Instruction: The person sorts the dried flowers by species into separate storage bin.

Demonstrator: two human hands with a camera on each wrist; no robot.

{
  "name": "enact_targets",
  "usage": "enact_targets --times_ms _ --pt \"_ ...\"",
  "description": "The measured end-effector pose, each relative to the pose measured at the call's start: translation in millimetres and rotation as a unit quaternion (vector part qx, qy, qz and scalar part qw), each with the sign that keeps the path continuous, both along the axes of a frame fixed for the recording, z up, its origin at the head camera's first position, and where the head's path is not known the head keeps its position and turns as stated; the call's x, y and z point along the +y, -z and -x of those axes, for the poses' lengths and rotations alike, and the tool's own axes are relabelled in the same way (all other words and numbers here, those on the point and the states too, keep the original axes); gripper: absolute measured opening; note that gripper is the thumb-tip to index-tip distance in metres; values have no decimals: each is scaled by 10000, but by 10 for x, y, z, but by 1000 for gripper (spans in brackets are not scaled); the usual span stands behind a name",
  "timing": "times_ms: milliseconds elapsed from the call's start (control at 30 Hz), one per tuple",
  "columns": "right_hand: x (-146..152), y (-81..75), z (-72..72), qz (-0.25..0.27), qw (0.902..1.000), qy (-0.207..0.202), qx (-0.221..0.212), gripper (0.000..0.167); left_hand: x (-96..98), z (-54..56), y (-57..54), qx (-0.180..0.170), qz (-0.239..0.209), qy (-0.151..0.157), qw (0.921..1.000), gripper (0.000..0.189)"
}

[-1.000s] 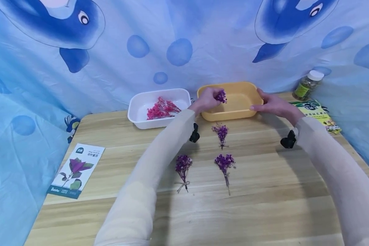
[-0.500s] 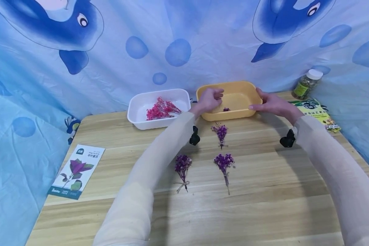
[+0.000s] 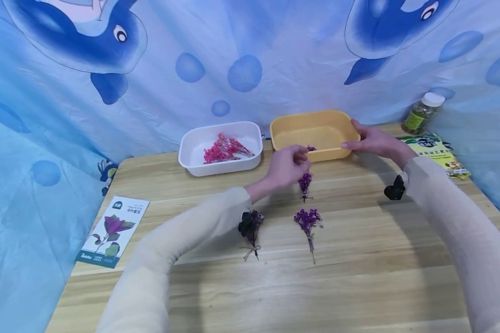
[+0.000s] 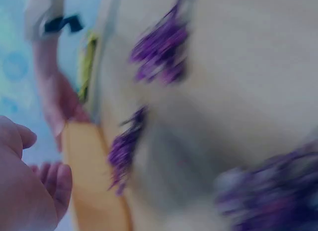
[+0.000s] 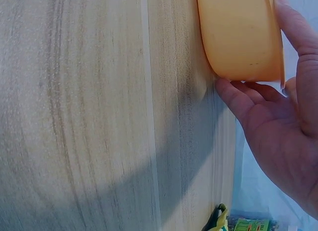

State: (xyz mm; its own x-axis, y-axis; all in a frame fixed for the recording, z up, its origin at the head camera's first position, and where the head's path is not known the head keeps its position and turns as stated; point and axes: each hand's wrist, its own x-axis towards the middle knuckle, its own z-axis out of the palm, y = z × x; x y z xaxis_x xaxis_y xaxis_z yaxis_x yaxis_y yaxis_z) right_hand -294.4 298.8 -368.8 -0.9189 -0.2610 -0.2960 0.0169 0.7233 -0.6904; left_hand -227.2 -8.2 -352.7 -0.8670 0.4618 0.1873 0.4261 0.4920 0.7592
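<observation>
My left hand (image 3: 289,165), fingers loosely bent with nothing in them, hovers at the front of a yellow plastic basin (image 3: 327,155). It partly covers a small bunch of purple dried flowers (image 3: 305,185) on the table. Inside the basin, a bit of another purple bunch (image 3: 311,148) shows over the front wall. My right hand (image 3: 375,141) holds the basin's right end, thumb at the rim and fingers against the outer wall (image 5: 243,39). Two more twine-tied purple bunches lie nearer me: one on the right (image 3: 308,221), one on the left (image 3: 256,231), partly behind the wrist camera.
Left of the yellow basin stands a white basin (image 3: 221,170) with pink dried flowers (image 3: 225,149). A flower-printed packet (image 3: 113,231) lies at the table's left. At the back right are a lidded jar (image 3: 421,115) and a yellow bag (image 3: 435,155). A printed curtain (image 3: 291,60) hangs behind.
My left hand let go of a purple bunch inside the yellow basin, then drew back toward me over the basin's front wall. The right hand has stayed at the basin's right end.
</observation>
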Motion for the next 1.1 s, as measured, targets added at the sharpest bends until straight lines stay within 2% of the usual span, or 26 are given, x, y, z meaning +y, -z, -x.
enact_targets --times_ms 133,200,300,400,533,633,800,967,1100 --pt "-11 -5 -16 8 10000 -12 23 107 -18 -240 123 -166 863 -356 9955 58" --pt "-4 -6 -30 17 10000 5 27 107 16 -315 180 -217 1229 -531 9908 65" --pt "-4 6 -30 39 10000 15 11 107 64 -370 261 -374 1385 -678 9873 71" --pt "-16 9 -30 -14 10000 32 -4 107 94 -381 335 -395 1281 -732 9883 70" --pt "-26 -4 -26 -63 10000 40 1 108 126 -364 407 -234 1267 -836 9881 70" --pt "-16 -11 -24 21 10000 -1 11 107 163 -342 458 -66 1535 -932 9837 72" --pt "0 2 -27 115 9999 -13 16 107 243 -313 537 148 2009 -906 9753 73" --pt "-8 11 -21 117 9999 -41 56 108 288 -292 586 63 2157 -904 9722 74" --pt "-9 -6 -23 118 9999 -26 53 108 274 -279 598 -16 2085 -830 9745 71"
